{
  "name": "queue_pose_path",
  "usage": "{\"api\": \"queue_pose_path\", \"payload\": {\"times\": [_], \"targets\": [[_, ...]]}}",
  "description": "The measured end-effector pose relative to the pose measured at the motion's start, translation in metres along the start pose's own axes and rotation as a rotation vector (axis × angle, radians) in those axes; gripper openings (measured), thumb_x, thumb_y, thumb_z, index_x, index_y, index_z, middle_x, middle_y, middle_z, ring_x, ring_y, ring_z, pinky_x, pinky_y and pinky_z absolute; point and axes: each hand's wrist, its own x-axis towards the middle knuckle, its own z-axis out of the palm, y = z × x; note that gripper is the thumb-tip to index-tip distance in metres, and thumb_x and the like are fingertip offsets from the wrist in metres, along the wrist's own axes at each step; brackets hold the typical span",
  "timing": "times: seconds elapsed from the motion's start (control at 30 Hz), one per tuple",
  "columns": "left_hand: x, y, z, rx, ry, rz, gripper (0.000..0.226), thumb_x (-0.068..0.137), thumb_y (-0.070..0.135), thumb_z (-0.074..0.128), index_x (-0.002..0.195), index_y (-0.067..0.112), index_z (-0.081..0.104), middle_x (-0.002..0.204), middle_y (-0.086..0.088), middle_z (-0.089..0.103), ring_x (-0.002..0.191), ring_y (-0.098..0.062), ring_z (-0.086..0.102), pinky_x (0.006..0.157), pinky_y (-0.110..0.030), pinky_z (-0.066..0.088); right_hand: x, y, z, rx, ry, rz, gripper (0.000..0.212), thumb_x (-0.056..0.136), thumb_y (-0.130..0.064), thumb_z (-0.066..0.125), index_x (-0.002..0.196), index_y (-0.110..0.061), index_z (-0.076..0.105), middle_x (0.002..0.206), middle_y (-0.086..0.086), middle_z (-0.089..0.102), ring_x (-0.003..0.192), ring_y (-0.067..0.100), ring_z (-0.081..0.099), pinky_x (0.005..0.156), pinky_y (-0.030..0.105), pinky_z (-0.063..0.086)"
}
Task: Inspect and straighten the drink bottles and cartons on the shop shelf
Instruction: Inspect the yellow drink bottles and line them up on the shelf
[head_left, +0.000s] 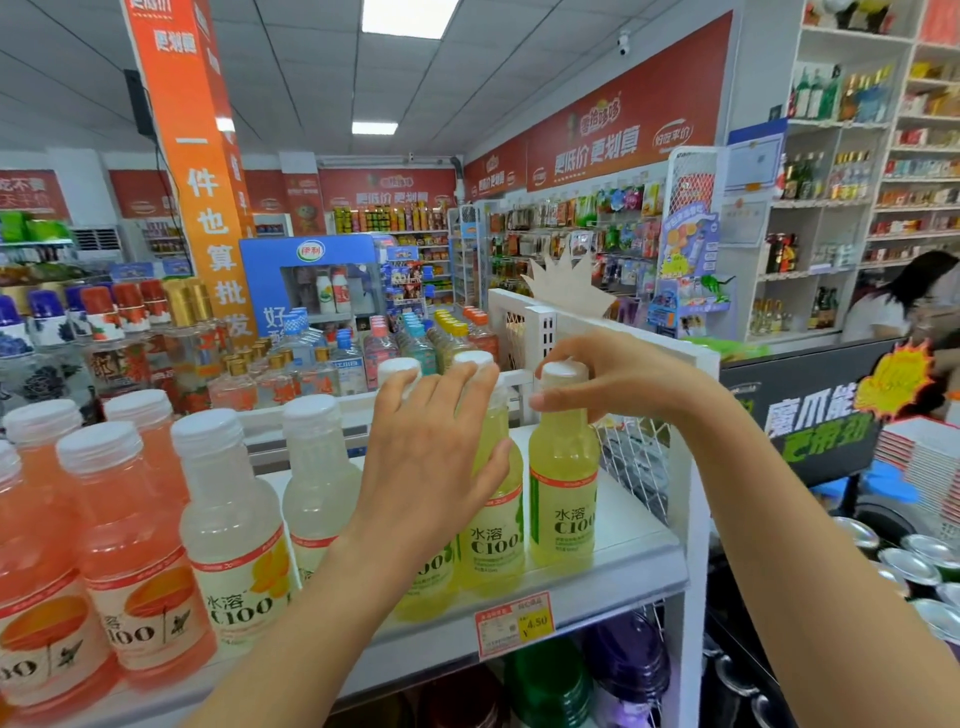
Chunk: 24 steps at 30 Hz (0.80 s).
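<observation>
At the right end of the shelf (631, 551), my right hand (613, 382) curls round the white cap (563, 373) of the end C100 bottle (563, 499). My left hand (431, 452) lies flat-fingered against the neighbouring bottle (496, 540). Full plastic: heavyish, smooth, probably slippery. I judge the shoulder a surer hold than the cap.

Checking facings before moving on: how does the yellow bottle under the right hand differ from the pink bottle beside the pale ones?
The yellow bottle holds yellow-green drink, the pink bottle pink-orange. The right hand grips the yellow bottle's cap; the pink bottle is untouched. The yellow bottle stands at the shelf's right end, the pink bottle further left. Both upright, white-capped.
</observation>
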Motion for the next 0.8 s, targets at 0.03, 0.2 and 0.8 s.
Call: {"api": "queue_pose_path", "payload": {"times": [0.03, 0.2, 0.8], "targets": [[0.000, 0.000, 0.000, 0.001, -0.003, -0.002, 0.061, 0.089, 0.048, 0.040, 0.138, 0.014, 0.052, 0.129, -0.003, 0.061, 0.107, -0.022, 0.060, 0.105, -0.045, 0.035, -0.003, 0.003, 0.002, 0.027, 0.041, -0.008, 0.036, 0.081, -0.036, 0.078, 0.104, -0.011, 0.066, 0.092, 0.011, 0.068, 0.082, 0.024, 0.070, 0.068, 0.037, 0.062], [0.000, 0.001, -0.002, 0.000, -0.022, -0.008, 0.062, 0.089, 0.049, 0.038, 0.140, 0.015, 0.049, 0.131, -0.002, 0.059, 0.106, -0.023, 0.060, 0.104, -0.044, 0.034, -0.022, 0.021, -0.002, 0.149, 0.338, -0.016, 0.033, 0.077, -0.033, 0.082, 0.100, -0.012, 0.070, 0.088, 0.007, 0.071, 0.069, 0.019, 0.071, 0.058, 0.033, 0.060], [-0.085, 0.069, -0.002, -0.822, -0.187, 0.019, 0.065, 0.079, 0.069, 0.059, 0.134, 0.036, 0.051, 0.122, 0.019, 0.055, 0.108, 0.004, 0.054, 0.088, -0.013, 0.042, -0.139, 0.052, 0.011, 0.645, 0.469, 0.004, 0.034, 0.075, -0.033, 0.070, 0.099, -0.009, 0.069, 0.077, 0.001, 0.076, 0.071, 0.011, 0.073, 0.053, 0.022, 0.055]]}}
